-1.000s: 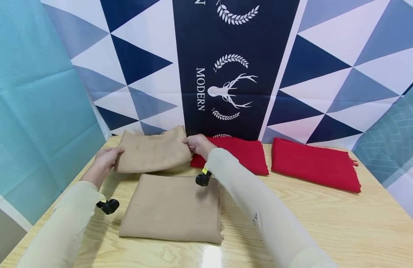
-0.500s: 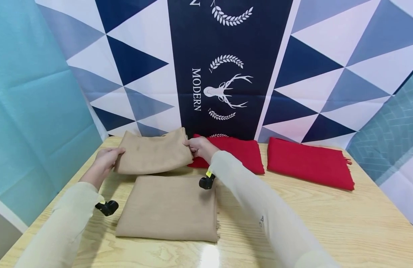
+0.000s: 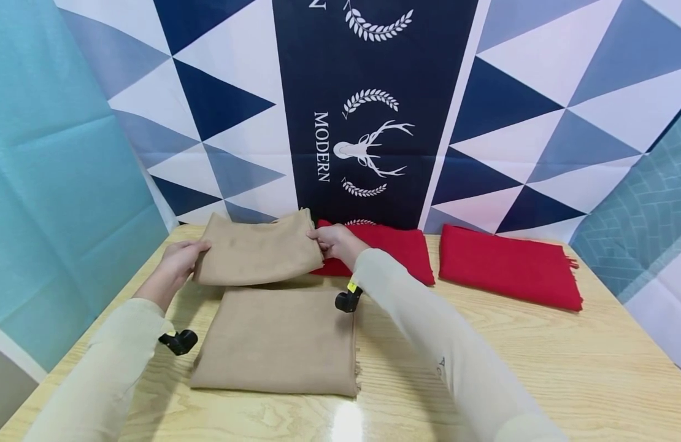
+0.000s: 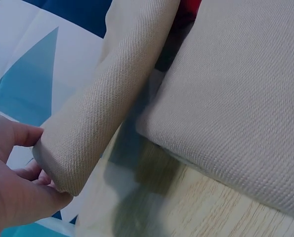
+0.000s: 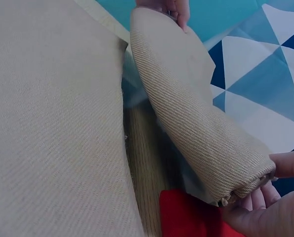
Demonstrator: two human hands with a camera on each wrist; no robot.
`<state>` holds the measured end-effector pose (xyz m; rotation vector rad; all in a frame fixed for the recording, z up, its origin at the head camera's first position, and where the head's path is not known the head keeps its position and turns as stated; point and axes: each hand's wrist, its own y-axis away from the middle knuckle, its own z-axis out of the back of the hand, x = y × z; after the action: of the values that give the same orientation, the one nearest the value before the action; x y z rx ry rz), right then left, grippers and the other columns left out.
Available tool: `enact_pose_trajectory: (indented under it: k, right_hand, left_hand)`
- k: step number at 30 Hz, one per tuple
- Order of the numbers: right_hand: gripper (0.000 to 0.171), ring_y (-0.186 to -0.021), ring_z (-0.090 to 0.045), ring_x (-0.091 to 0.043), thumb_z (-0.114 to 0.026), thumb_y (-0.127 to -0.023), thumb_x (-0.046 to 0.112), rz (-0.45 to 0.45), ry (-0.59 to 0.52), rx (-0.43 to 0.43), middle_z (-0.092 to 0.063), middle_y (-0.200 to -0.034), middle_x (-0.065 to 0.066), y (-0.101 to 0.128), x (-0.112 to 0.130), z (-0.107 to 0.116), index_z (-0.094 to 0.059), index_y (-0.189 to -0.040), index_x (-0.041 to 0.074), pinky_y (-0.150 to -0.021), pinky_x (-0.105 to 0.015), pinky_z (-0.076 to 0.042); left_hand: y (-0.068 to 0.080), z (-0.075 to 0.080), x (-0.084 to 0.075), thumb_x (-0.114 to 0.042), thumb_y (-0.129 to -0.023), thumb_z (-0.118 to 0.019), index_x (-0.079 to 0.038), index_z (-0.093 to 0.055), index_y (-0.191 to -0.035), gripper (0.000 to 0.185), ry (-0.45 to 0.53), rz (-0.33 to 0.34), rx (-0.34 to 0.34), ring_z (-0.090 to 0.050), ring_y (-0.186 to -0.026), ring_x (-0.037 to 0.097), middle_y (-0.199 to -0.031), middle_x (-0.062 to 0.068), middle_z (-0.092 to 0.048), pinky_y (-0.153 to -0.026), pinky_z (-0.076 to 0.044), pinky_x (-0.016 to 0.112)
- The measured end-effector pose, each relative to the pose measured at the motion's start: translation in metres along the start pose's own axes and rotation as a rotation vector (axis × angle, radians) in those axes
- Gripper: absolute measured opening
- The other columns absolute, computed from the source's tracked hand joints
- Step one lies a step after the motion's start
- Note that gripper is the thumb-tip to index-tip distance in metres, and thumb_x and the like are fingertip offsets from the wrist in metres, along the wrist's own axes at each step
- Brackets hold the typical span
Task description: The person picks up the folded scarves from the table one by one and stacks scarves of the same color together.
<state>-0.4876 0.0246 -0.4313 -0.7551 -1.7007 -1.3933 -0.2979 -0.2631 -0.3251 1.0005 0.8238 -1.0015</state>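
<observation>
A folded beige scarf is held up between both hands at the back left of the table. My left hand pinches its left end; in the left wrist view the thumb and fingers grip the folded corner. At the other end my right hand pinches the short side, where fringe shows by the fingers in the right wrist view. The scarf sags slightly in the middle, its front edge raised over the wood. Directly in front lies a second folded beige scarf, flat, with fringe along its right side.
Two folded red scarves lie along the back: one partly behind my right hand, the other farther right. A patterned cloth backdrop rises behind the wooden table. A light blue cloth hangs at the left.
The head view has shifted slightly, so the things on the table appear a little farther left. Both hands keep hold of the raised beige scarf, which has hardly moved.
</observation>
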Motion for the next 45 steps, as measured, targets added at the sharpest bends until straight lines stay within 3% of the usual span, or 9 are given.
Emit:
enact_pose_trajectory:
  k: [5,9,12,14,20,28,38,45]
  right_hand:
    - [0.017,-0.073,-0.066,-0.015,-0.075,-0.082,0.015,0.018,-0.014,-0.012,-0.071,-0.082,-0.004,0.032,0.009,0.001,-0.066,-0.095,0.007,-0.072,-0.039,-0.057]
    - [0.025,-0.079,-0.063,-0.015,-0.071,-0.085,0.012,0.039,0.018,-0.074,-0.069,-0.092,-0.007,0.103,0.023,-0.011,-0.065,-0.108,0.003,-0.085,-0.041,-0.056]
    - [0.025,-0.074,-0.058,-0.014,-0.061,-0.092,0.010,0.038,0.046,-0.106,-0.065,-0.086,-0.006,0.155,0.033,-0.020,-0.061,-0.115,0.000,-0.090,-0.037,-0.054]
    - [0.022,-0.068,-0.054,-0.011,-0.057,-0.094,0.009,0.035,0.050,-0.101,-0.060,-0.078,-0.003,0.181,0.039,-0.024,-0.060,-0.114,0.000,-0.083,-0.032,-0.054]
    - [0.021,-0.060,-0.053,-0.008,-0.059,-0.094,0.010,0.044,0.026,-0.104,-0.057,-0.071,0.000,0.181,0.035,-0.021,-0.060,-0.113,0.001,-0.068,-0.028,-0.049]
    - [0.022,-0.062,-0.056,-0.008,-0.060,-0.093,0.009,0.066,-0.001,-0.115,-0.057,-0.073,0.001,0.181,0.031,-0.018,-0.061,-0.113,0.001,-0.080,-0.032,-0.051]
    - [0.029,-0.061,-0.056,-0.007,-0.060,-0.093,0.010,0.069,-0.010,-0.120,-0.058,-0.074,0.001,0.189,0.030,-0.013,-0.060,-0.120,0.001,-0.079,-0.031,-0.051]
    - [0.033,-0.064,-0.058,-0.008,-0.061,-0.093,0.011,0.069,-0.011,-0.117,-0.059,-0.072,0.002,0.192,0.026,-0.008,-0.059,-0.124,0.001,-0.095,-0.037,-0.052]
  left_hand:
    - [0.002,-0.001,-0.002,-0.030,-0.098,-0.048,-0.003,-0.049,-0.131,0.043,-0.007,-0.012,-0.014,-0.048,-0.076,-0.002,-0.094,-0.010,-0.049,-0.075,-0.042,0.019]
    - [0.003,-0.004,-0.005,-0.028,-0.097,-0.050,-0.010,-0.053,-0.117,0.027,0.014,-0.018,-0.012,-0.049,-0.073,-0.002,-0.084,-0.015,-0.049,-0.071,-0.044,0.018]
    - [0.003,-0.008,-0.007,-0.027,-0.097,-0.050,-0.009,-0.053,-0.118,0.028,0.025,-0.016,-0.007,-0.049,-0.074,-0.002,-0.088,-0.014,-0.050,-0.073,-0.043,0.018]
    - [0.003,-0.009,-0.007,-0.027,-0.097,-0.050,-0.007,-0.052,-0.124,0.034,0.022,-0.019,-0.004,-0.049,-0.076,-0.002,-0.093,-0.011,-0.049,-0.076,-0.043,0.019]
    - [0.005,-0.010,-0.007,-0.029,-0.098,-0.049,-0.001,-0.046,-0.134,0.046,0.011,-0.033,0.012,-0.050,-0.076,-0.004,-0.099,-0.009,-0.048,-0.075,-0.044,0.017]
    - [0.009,-0.011,-0.010,-0.032,-0.098,-0.048,0.001,-0.038,-0.142,0.055,0.008,-0.036,0.042,-0.050,-0.079,-0.005,-0.106,-0.006,-0.048,-0.073,-0.045,0.015]
    - [0.010,-0.013,-0.010,-0.029,-0.098,-0.049,-0.008,-0.048,-0.124,0.033,0.043,-0.075,0.076,-0.052,-0.077,-0.006,-0.104,-0.008,-0.047,-0.072,-0.047,0.014]
    - [0.010,-0.015,-0.009,-0.030,-0.098,-0.051,-0.009,-0.050,-0.120,0.030,0.037,-0.098,0.092,-0.051,-0.078,-0.006,-0.097,-0.012,-0.049,-0.073,-0.047,0.014]
